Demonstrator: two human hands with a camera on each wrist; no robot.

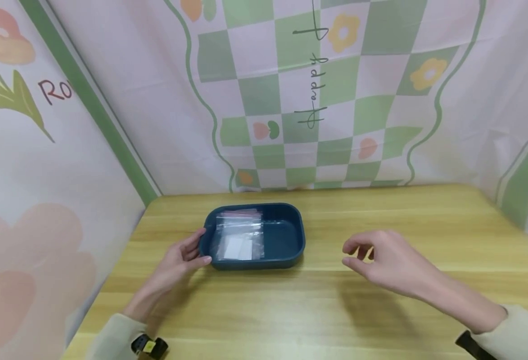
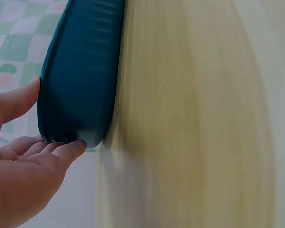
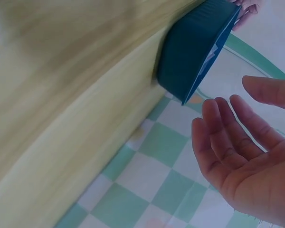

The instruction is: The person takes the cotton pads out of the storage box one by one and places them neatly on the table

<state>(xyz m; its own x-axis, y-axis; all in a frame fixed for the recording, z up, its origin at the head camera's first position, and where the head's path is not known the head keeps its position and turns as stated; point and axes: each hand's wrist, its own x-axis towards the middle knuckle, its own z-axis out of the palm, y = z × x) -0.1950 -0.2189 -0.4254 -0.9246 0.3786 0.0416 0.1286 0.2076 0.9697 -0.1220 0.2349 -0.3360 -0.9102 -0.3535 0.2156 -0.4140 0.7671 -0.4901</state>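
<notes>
A dark blue plastic tray (image 1: 284, 239) sits on the wooden table. My left hand (image 1: 183, 257) holds its left end, the thumb at the near corner of the rim and the fingers along the outer wall. In the left wrist view the fingertips (image 2: 78, 145) touch the tray's end wall (image 2: 80, 71). Clear zip-lock bags (image 1: 238, 230) with pinkish top strips and a white patch lie stacked in the tray's left half. To the right of the tray, my right hand (image 1: 383, 257) hovers over the table with loosely bent fingers and nothing between them.
The wood-grain table (image 1: 254, 310) runs back to a hanging cloth (image 1: 300, 125) with a green checked print. Another printed cloth (image 1: 25, 200) hangs along the left side. A dark wristband (image 1: 148, 345) is on the left wrist.
</notes>
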